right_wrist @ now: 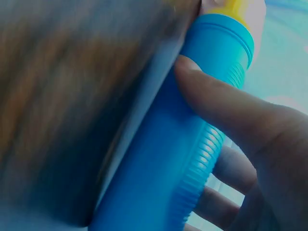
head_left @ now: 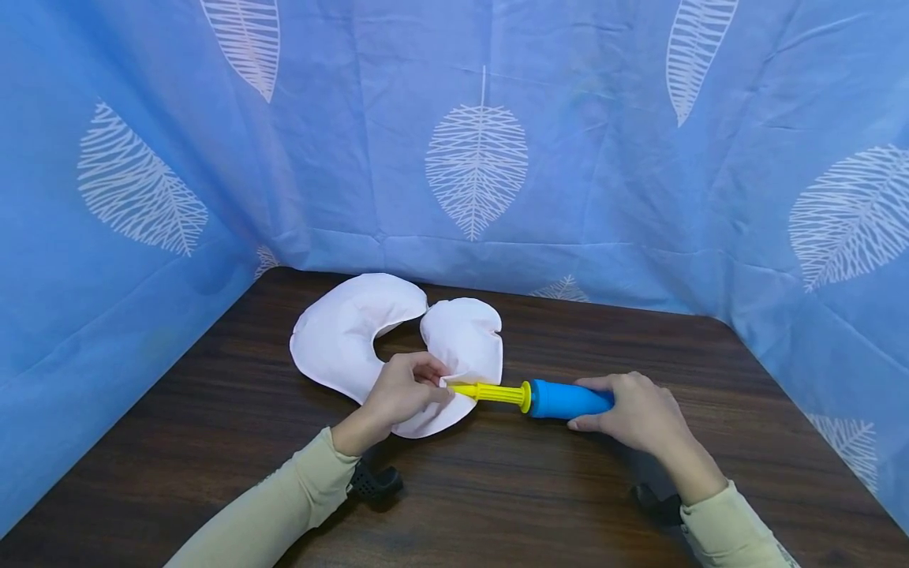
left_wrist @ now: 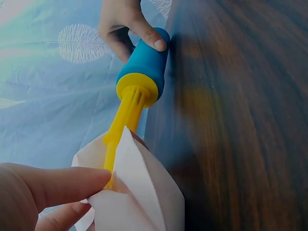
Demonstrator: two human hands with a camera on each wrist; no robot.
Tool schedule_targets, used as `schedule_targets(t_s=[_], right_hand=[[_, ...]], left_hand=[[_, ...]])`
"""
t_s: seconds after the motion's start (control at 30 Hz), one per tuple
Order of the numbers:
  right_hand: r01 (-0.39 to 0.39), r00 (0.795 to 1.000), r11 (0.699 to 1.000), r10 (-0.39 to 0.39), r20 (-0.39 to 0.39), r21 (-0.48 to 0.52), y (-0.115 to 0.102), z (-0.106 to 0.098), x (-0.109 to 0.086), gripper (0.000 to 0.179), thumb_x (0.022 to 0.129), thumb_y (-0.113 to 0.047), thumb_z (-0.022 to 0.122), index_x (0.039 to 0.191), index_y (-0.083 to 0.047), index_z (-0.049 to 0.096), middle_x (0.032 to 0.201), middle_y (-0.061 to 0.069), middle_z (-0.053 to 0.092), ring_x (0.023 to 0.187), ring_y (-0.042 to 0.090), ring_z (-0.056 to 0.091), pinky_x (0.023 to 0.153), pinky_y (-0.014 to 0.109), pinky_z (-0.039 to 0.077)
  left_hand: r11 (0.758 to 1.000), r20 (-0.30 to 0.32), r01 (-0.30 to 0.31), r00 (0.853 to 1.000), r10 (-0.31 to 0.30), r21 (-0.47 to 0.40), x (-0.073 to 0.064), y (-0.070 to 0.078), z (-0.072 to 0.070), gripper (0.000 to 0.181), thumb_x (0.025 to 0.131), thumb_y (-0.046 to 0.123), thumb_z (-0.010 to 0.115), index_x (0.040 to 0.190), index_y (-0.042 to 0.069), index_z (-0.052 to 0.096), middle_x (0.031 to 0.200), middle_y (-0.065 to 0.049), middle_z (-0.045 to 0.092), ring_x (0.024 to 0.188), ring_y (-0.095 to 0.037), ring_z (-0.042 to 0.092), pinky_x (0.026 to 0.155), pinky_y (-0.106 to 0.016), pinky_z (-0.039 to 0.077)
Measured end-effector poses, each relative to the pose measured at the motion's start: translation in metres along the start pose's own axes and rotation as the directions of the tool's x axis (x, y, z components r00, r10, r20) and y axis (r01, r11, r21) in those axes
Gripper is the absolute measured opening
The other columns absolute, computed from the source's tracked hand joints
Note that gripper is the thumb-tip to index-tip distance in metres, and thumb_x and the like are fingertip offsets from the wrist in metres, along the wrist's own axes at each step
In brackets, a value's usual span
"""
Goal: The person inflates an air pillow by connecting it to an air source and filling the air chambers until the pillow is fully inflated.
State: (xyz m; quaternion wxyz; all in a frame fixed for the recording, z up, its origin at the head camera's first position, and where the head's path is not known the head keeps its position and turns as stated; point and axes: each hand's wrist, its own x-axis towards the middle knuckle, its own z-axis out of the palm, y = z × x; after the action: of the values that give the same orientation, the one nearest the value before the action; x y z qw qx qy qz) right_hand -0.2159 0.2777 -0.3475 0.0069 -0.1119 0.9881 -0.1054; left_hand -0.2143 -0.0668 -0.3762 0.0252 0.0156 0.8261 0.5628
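A white U-shaped inflatable neck pillow (head_left: pixel 341 331) lies on the table, puffed out in part and creased at its right arm. My left hand (head_left: pixel 401 390) pinches the pillow's edge around the thin tip of a hand pump. The left wrist view shows the yellow nozzle (left_wrist: pixel 109 161) running into a fold of white fabric (left_wrist: pixel 139 192), with finger and thumb beside it; the valve itself is hidden. My right hand (head_left: pixel 642 410) grips the pump's blue barrel (head_left: pixel 568 400), thumb on one side and fingers on the other. The pump lies level, pointing left, low over the table.
The dark wood-grain table (head_left: pixel 554 505) has rounded far corners. Blue curtains (head_left: pixel 589 173) with white leaf prints hang behind it and on both sides. Black wrist-camera mounts (head_left: pixel 376 483) sit below each wrist, close to the tabletop.
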Motion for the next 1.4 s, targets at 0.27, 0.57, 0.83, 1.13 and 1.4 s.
schedule_targets(t_s=[0.27, 0.57, 0.83, 1.13, 1.4], right_hand=[[0.007, 1.000, 1.000, -0.007, -0.013, -0.007, -0.004, 0.003, -0.001, 0.075, 0.077, -0.063, 0.089, 0.140, -0.023, 0.074, 0.137, 0.029, 0.070, 0.104, 0.038, 0.068, 0.065, 0.039, 0.049], [-0.113, 0.993, 0.993, 0.111, 0.050, 0.026, 0.029, -0.011, 0.001, 0.081, 0.077, -0.060, 0.091, 0.144, -0.020, 0.070, 0.146, 0.036, 0.058, 0.113, 0.048, 0.063, 0.068, 0.047, 0.051], [-0.227, 0.971, 0.972, 0.220, 0.093, 0.068, 0.070, -0.022, 0.003, 0.086, 0.077, -0.050, 0.093, 0.148, -0.011, 0.064, 0.148, 0.044, 0.050, 0.110, 0.054, 0.059, 0.070, 0.055, 0.050], [-0.287, 0.954, 0.956, 0.280, 0.108, 0.060, 0.090, -0.027, 0.001, 0.087, 0.076, -0.046, 0.093, 0.149, -0.010, 0.063, 0.148, 0.046, 0.046, 0.111, 0.057, 0.056, 0.072, 0.060, 0.050], [-0.267, 0.961, 0.962, 0.260, 0.093, 0.062, 0.099, -0.025, 0.001, 0.085, 0.078, -0.045, 0.091, 0.149, -0.008, 0.062, 0.147, 0.047, 0.047, 0.108, 0.054, 0.058, 0.072, 0.059, 0.051]], left_hand=[[1.000, -0.008, -0.008, 1.000, 0.008, 0.003, 0.000, 0.002, 0.000, 0.021, 0.084, 0.002, 0.084, 0.104, 0.008, 0.078, 0.096, -0.009, 0.069, 0.086, -0.023, 0.060, 0.066, -0.027, 0.051], [1.000, -0.005, -0.016, 1.000, 0.016, -0.004, -0.001, 0.001, 0.001, 0.019, 0.084, 0.002, 0.082, 0.101, 0.007, 0.077, 0.094, -0.009, 0.067, 0.085, -0.022, 0.059, 0.069, -0.027, 0.050], [1.000, -0.001, -0.015, 1.000, 0.015, -0.012, -0.001, 0.001, 0.002, 0.019, 0.083, 0.001, 0.081, 0.101, 0.007, 0.077, 0.095, -0.009, 0.069, 0.086, -0.022, 0.060, 0.072, -0.026, 0.050], [1.000, 0.007, -0.006, 1.000, 0.006, -0.023, 0.000, 0.000, 0.002, 0.019, 0.084, 0.001, 0.081, 0.101, 0.006, 0.077, 0.096, -0.009, 0.070, 0.087, -0.021, 0.060, 0.072, -0.026, 0.050], [1.000, 0.007, -0.014, 1.000, 0.014, -0.025, -0.001, -0.001, 0.002, 0.019, 0.083, 0.001, 0.081, 0.101, 0.006, 0.077, 0.095, -0.009, 0.069, 0.086, -0.021, 0.060, 0.071, -0.026, 0.050]])
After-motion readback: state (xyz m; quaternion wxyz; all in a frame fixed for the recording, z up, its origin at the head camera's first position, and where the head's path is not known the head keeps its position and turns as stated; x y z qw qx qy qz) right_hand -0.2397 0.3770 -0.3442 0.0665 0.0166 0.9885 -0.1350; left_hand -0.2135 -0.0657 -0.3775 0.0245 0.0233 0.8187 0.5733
